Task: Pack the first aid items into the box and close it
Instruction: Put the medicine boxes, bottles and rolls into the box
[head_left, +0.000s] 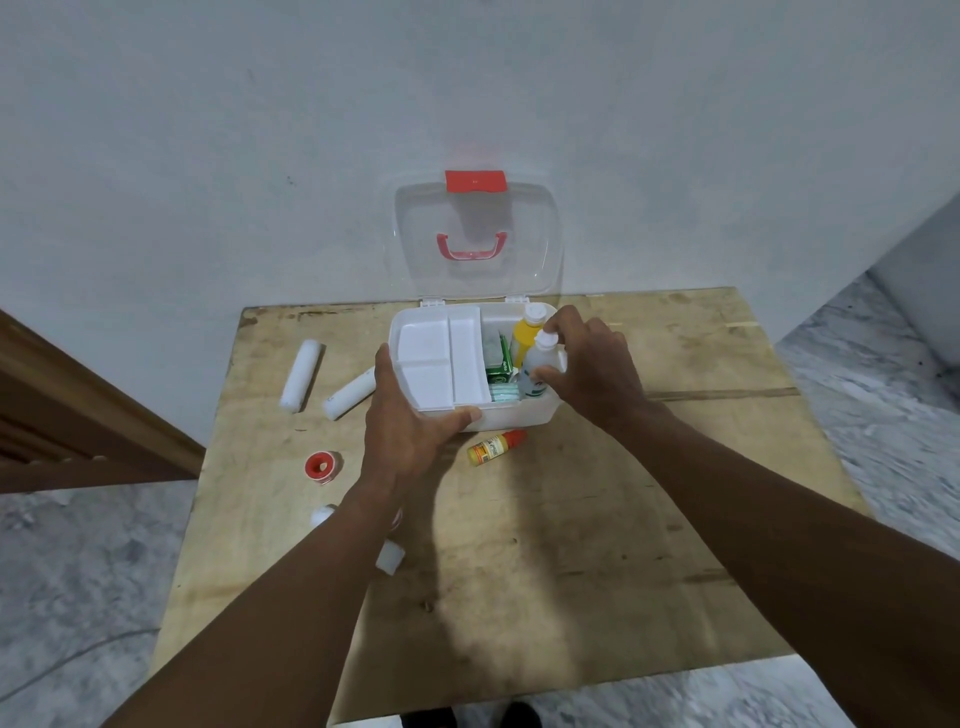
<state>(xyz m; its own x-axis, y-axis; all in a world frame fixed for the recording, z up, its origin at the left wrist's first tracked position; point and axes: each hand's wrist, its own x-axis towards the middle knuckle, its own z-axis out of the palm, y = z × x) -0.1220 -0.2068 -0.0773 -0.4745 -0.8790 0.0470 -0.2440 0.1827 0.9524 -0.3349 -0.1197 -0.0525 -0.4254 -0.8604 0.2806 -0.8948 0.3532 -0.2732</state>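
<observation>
Left hand (410, 431) steadies box (498, 418); rolls (301, 375) lie beside.

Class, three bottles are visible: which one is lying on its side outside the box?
The small yellow bottle with the red cap, on the table in front of the box; the other two stand upright inside.

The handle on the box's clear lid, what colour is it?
Red; the handle shows plainly through the lid in the head view.
</observation>
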